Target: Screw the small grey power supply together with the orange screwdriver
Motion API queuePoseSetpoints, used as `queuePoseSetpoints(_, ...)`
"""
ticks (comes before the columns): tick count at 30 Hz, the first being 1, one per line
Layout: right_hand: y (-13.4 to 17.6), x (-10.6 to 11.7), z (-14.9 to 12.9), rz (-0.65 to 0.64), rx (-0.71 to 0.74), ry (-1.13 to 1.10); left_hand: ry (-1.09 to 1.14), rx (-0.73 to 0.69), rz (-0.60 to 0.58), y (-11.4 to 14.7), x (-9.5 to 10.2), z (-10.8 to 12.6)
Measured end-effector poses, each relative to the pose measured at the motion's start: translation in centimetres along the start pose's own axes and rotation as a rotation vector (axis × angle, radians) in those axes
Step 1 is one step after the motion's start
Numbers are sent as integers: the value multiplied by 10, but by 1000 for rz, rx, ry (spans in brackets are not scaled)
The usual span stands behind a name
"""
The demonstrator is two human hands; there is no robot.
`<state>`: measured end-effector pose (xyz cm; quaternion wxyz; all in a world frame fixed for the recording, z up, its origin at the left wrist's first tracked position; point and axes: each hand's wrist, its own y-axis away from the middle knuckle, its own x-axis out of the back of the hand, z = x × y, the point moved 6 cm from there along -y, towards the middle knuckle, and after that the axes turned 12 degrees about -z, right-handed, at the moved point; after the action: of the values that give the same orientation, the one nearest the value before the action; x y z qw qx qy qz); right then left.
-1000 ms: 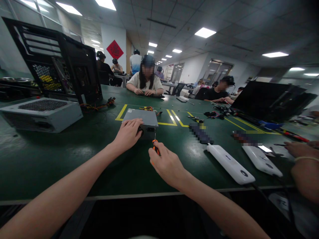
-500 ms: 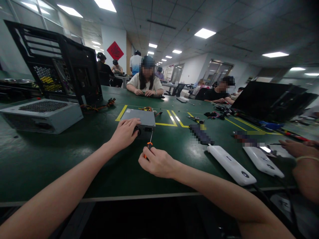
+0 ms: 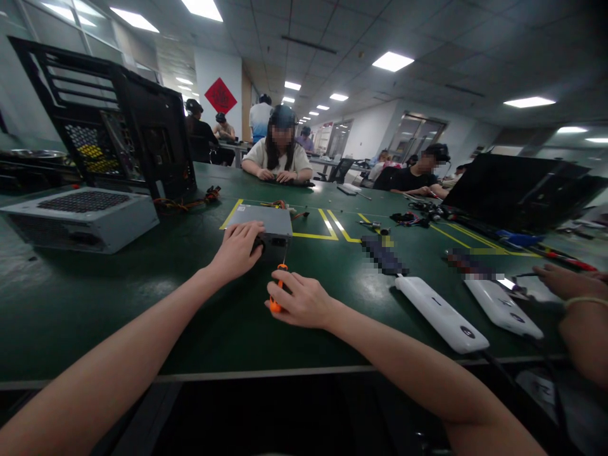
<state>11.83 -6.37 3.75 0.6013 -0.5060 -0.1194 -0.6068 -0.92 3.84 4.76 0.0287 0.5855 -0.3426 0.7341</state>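
Note:
A small grey computer power supply (image 3: 273,218) lies on the green table ahead of me. My left hand (image 3: 239,247) grips its near left corner, fingers over the top and thumb against the near face. An orange and black screwdriver (image 3: 275,305) is in my right hand (image 3: 300,299), its fingers closed around the handle. The thin shaft points up and away to the lower right of the unit's near face; whether the tip sits in a screw is too small to tell. Coloured cables (image 3: 279,204) show behind the unit.
Left stand a larger power supply (image 3: 95,218) and an open black computer case (image 3: 161,139). Two white power banks (image 3: 439,313) (image 3: 503,309) lie right. Another person's hand (image 3: 565,282) is at the right edge. Across the table a person (image 3: 280,155) sits. Yellow tape (image 3: 327,225) marks the tabletop.
The power supply has tilted or shifted slightly left under my left hand. My right hand has loosened and turned around the screwdriver, so more of its orange handle shows.

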Motion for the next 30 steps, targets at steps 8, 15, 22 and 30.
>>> queuePoseSetpoints(8, 0, 3, 2, 8, 21, 4, -29, -3, 12, 2, -2, 1)
queuePoseSetpoints(15, 6, 16, 10, 126, -46, -3, -24, -4, -4, 1, -4, -1)
queuePoseSetpoints(22, 15, 23, 14, 131, -74, 165, -19, 2, -1, 2, -4, 0)
queuePoseSetpoints(30, 14, 24, 13, 105, -64, 102, -3, 9, -9, 2, -3, 0)
